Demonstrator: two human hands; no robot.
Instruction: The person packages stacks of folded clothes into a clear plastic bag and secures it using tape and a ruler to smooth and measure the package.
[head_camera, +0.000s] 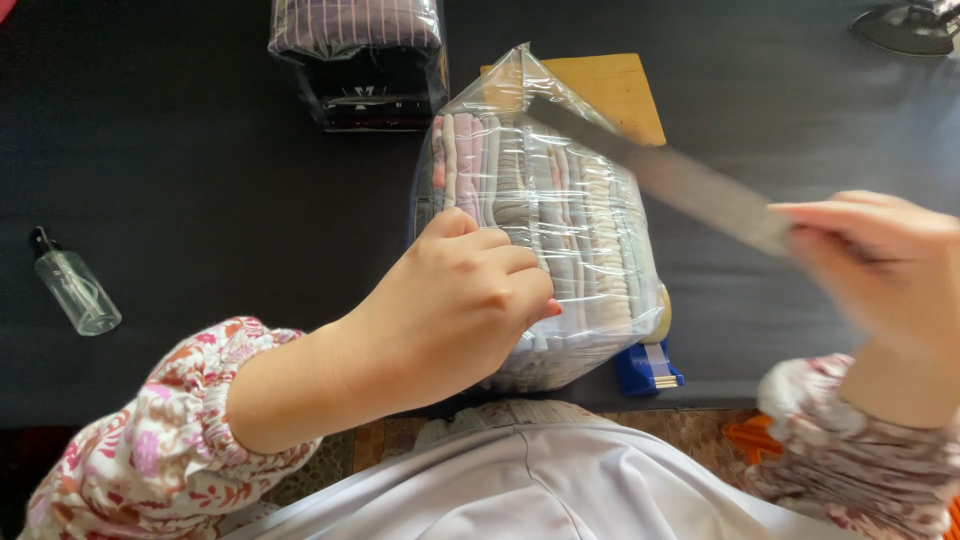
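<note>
A clear plastic bag (560, 190) stuffed with folded pale fabrics stands on the dark table (200, 180) in front of me. My left hand (465, 300) is curled against the bag's near side, pressing on the plastic. My right hand (890, 270), blurred by motion, grips one end of a long flat metal ruler (660, 175). The ruler slants up and left across the top of the bag.
A second wrapped bundle of fabric (358, 60) sits at the far side. A small clear spray bottle (75, 290) lies at the left. A wooden board (615, 90) lies behind the bag, a blue tape dispenser (648, 365) by its near corner, and an iron (905, 25) at the top right.
</note>
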